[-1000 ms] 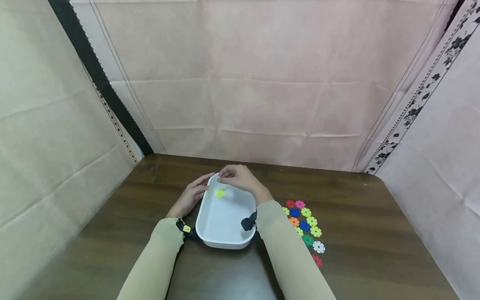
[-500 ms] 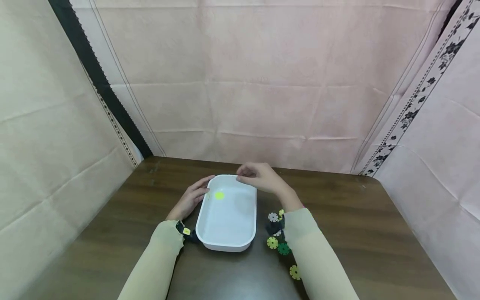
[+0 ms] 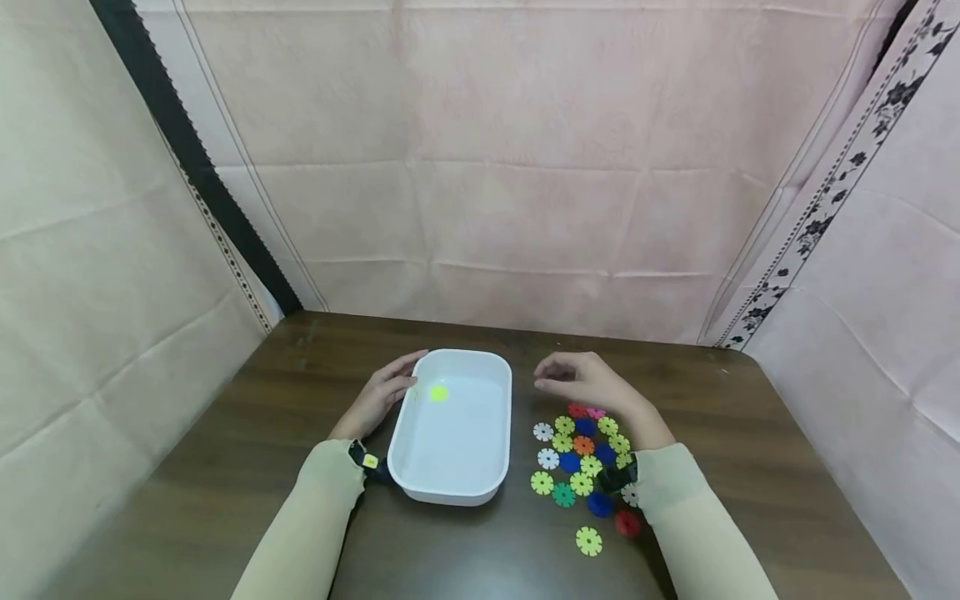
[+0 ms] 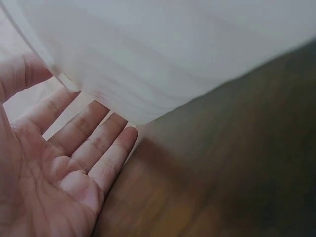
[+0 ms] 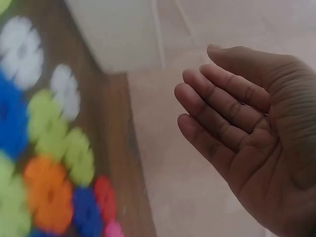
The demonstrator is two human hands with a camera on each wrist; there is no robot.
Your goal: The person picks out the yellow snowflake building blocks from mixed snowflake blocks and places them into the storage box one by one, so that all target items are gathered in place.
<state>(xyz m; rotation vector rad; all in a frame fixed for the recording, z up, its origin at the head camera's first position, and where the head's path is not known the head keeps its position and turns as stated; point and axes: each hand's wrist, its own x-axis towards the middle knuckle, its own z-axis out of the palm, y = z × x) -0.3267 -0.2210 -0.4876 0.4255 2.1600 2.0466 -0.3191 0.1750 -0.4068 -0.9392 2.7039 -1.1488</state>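
Observation:
A white rectangular tub [image 3: 450,450] stands on the table, a small yellow-green disc [image 3: 438,392] lying inside toward its far left. My left hand [image 3: 378,396] rests at the tub's far left corner. In the left wrist view its fingers [image 4: 94,138] are nearly straight against the outside of the tub, and the thumb lies at the rim, its tip hidden. To the right of the tub, my right hand [image 3: 588,385] hovers by the far end of a group of flower-shaped discs [image 3: 583,446]. Its palm shows bare in the right wrist view, fingers [image 5: 212,98] loosely bent.
Nearest me lies a single yellow-green disc [image 3: 588,542], with a red one [image 3: 627,523] close by my right sleeve. The brown wooden table [image 3: 247,467] runs back to a pale cloth wall [image 3: 525,217], with cloth also hanging at both sides.
My right hand has moved right, from above the tub's far end to beside the discs, uncovering more of them. The left hand stays at the tub's corner.

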